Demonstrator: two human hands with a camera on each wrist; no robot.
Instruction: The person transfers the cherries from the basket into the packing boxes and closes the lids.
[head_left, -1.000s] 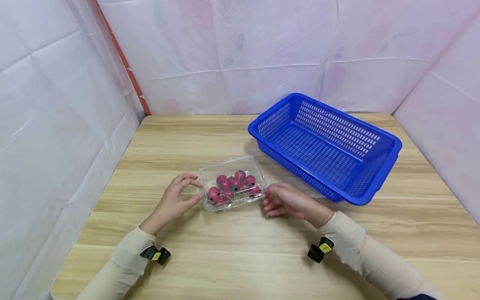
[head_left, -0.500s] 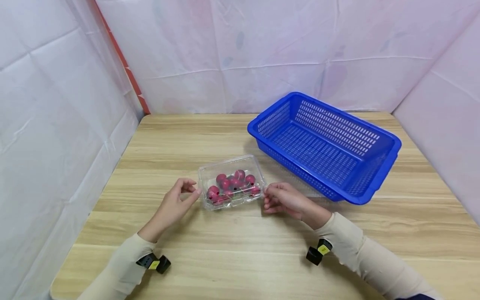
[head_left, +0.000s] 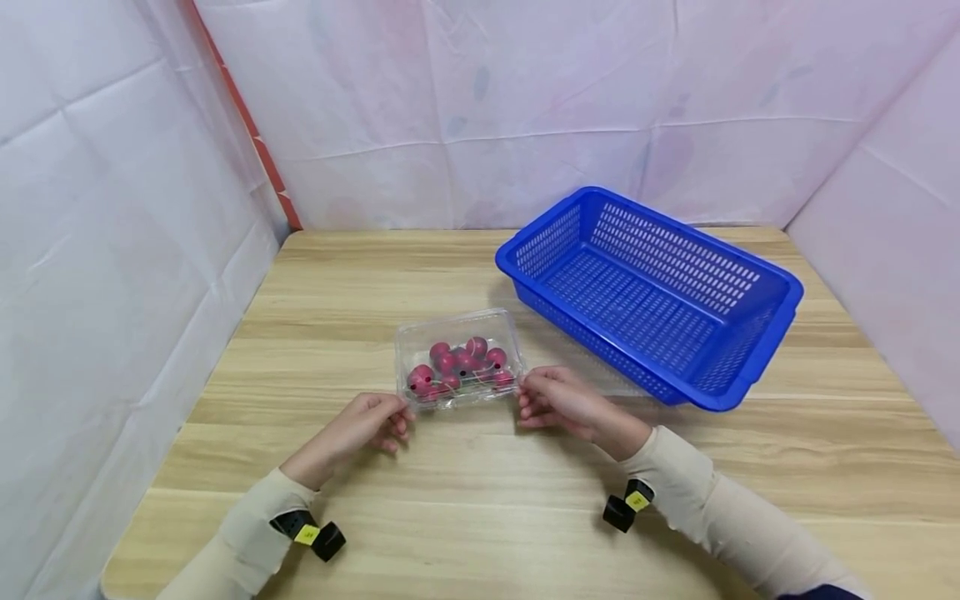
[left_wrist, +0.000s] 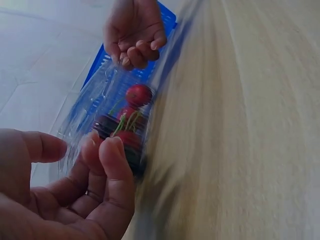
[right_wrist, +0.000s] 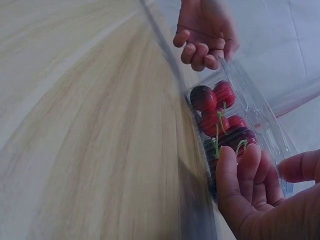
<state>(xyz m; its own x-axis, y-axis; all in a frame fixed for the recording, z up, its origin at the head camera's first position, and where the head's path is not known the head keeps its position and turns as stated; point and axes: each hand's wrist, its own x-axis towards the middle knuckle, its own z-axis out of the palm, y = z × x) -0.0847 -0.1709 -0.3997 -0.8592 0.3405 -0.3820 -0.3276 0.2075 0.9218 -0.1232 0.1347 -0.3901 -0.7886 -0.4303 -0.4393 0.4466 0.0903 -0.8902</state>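
A clear plastic clamshell box [head_left: 491, 329] with red cherries [head_left: 463, 361] inside lies on the wooden table. Green stems [right_wrist: 218, 122] show among the fruit in the wrist views. My left hand [head_left: 367, 425] pinches the box's near left corner between thumb and curled fingers. At the near right corner, my right hand [head_left: 566, 404] holds the rim in the same way. Both hands also appear in the left wrist view, the left one [left_wrist: 75, 195] in front and the right one [left_wrist: 135, 35] across the box.
Behind and to the right of the box stands a blue slotted plastic basket [head_left: 637, 292], with nothing in it. The wooden table [head_left: 480, 517] reaches back to white cloth walls [head_left: 480, 108].
My left hand has moved from beside the box's left side to its near left corner and now grips there. The box has shifted slightly left and away; my right hand went with it.
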